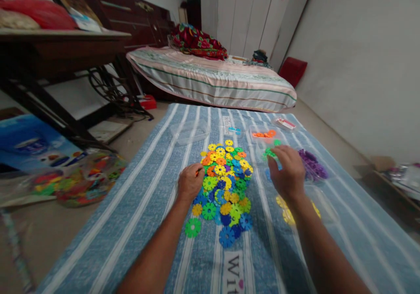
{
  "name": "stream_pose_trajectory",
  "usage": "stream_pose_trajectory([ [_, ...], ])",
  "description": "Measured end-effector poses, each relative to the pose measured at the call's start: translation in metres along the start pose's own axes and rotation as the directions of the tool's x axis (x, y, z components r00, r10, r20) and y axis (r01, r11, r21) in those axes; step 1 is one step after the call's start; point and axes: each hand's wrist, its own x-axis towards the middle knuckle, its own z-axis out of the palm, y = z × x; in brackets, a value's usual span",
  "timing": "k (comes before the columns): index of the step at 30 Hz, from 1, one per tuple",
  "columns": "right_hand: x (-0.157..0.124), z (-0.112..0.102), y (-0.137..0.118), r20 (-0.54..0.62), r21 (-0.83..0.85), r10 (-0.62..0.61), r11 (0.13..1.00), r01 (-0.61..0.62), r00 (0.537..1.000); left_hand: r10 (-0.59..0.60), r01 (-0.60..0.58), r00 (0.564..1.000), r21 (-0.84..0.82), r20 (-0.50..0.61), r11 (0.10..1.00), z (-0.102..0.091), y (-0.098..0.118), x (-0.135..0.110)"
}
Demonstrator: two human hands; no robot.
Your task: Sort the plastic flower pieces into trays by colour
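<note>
Single head view, facing forward-down, close over striped mat (138,224); bed (213,79) beyond.

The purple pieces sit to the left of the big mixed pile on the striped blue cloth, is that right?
No. The purple pieces lie to the right of the mixed pile, past the right hand, not the left. The head view shows it; the striped blue cloth part is correct.

The floor (138,143) is being covered by a blue striped mat (131,224). A heap of coloured discs (226,184) is being carried at its middle; clear tubs of orange discs (264,134), purple discs (311,165) and yellow discs (288,216) are being kept along its right edge, and an empty tub (190,131) is being kept near its far edge.
</note>
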Motion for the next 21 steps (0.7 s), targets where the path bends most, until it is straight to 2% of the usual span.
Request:
stream_pose_trajectory([
  [4,-0.04,0.003,-0.026,0.204,0.218,-0.084,0.975,0.038,0.975,0.005,-0.005,1.0,0.001,0.006,1.0,0.0,0.001,-0.001],
  [8,-0.082,0.004,-0.057,0.354,0.349,-0.103,0.937,-0.03,0.93,0.008,-0.008,1.0,-0.001,0.012,1.0,0.0,0.001,-0.002],
  [14,-0.114,-0.006,-0.073,0.477,0.377,-0.103,0.921,-0.097,0.873,0.002,-0.002,1.0,0.005,0.006,1.0,0.003,-0.001,-0.003],
  [21,-0.132,-0.021,-0.082,0.588,0.338,-0.156,0.939,-0.065,0.794,-0.012,0.012,1.0,-0.009,0.015,1.0,0.002,0.001,-0.002],
])
